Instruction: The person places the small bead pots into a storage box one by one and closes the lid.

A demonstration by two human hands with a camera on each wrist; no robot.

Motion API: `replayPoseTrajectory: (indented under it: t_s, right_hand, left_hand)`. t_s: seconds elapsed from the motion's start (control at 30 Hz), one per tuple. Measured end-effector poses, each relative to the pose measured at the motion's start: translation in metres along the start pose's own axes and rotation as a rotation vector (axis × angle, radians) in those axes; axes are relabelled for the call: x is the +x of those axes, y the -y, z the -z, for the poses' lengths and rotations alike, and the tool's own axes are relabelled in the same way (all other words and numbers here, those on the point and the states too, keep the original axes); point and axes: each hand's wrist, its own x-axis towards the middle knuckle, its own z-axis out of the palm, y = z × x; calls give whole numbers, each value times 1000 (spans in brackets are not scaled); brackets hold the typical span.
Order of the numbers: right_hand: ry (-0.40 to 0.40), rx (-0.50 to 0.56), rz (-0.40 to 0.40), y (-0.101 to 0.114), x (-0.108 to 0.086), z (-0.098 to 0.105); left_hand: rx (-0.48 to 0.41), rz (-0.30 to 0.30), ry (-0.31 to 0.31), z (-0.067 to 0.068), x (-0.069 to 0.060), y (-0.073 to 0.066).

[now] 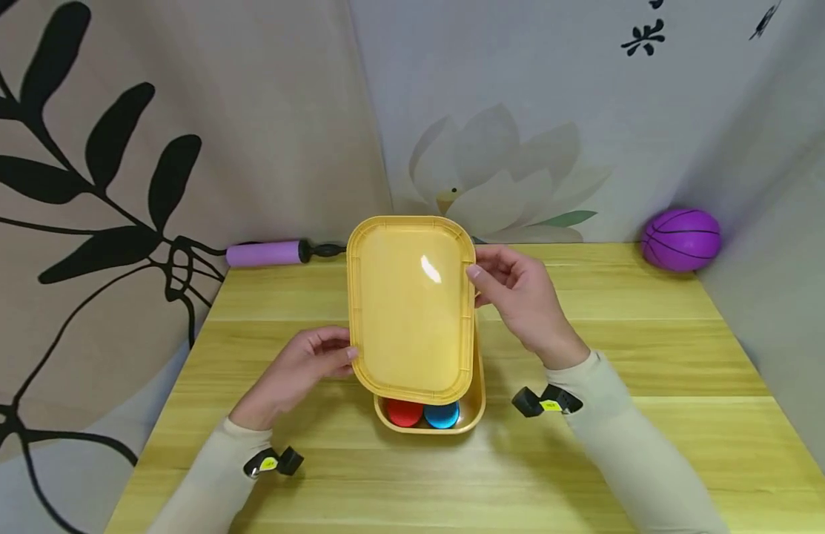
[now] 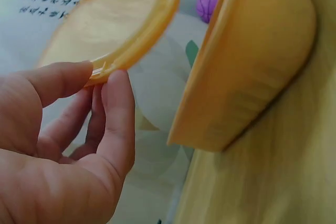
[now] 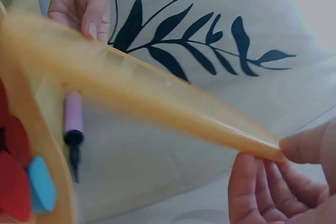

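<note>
Both hands hold a yellow plastic lid (image 1: pixel 412 311) tilted above a yellow box (image 1: pixel 479 393). The left hand (image 1: pixel 305 367) pinches the lid's left edge between thumb and fingers. On the opposite edge, higher up, the right hand (image 1: pixel 522 297) pinches with its thumb on top. Below the lid's near edge, a red round piece (image 1: pixel 404 413) and a blue round piece (image 1: pixel 442 415) show inside the box; the lid hides the rest in the head view. More red pieces (image 3: pixel 13 182) beside a blue one (image 3: pixel 42 183) appear in the right wrist view. Lid and box are apart.
A purple hand pump (image 1: pixel 265 254) lies along the table's back left edge. At the back right corner sits a purple ball (image 1: pixel 681 239) with black lines. The wooden table (image 1: pixel 652 445) meets patterned wall coverings (image 1: pixel 285 111) behind and at the sides.
</note>
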Motion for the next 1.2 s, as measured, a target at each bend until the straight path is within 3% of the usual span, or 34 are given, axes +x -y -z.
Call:
replayPoseTrajectory:
  t_s: [0.27, 0.4, 0.5, 0.6, 0.73, 0.87, 1.2]
  right_hand:
    - [-82, -117, 238, 23, -17, 5]
    - [-91, -185, 356, 22, -25, 2]
    - [-65, -227, 396, 17, -31, 2]
    - [-38, -276, 393, 10, -37, 3]
    - [-19, -308, 362, 0, -45, 5]
    - [-3, -261, 326, -10, -52, 7]
    - [57, -103, 189, -31, -67, 14]
  left_hand:
    - [-192, -54, -82, -4, 32, -12]
    - [-274, -81, -146, -4, 42, -17]
    - [-307, -70, -214, -3, 48, -21]
    - [-323, -46, -262, -1, 53, -25]
    - [-352, -46, -232, 2, 58, -29]
    - [-426, -85, -170, 3, 60, -29]
    - [-445, -54, -202, -3, 66, -23]
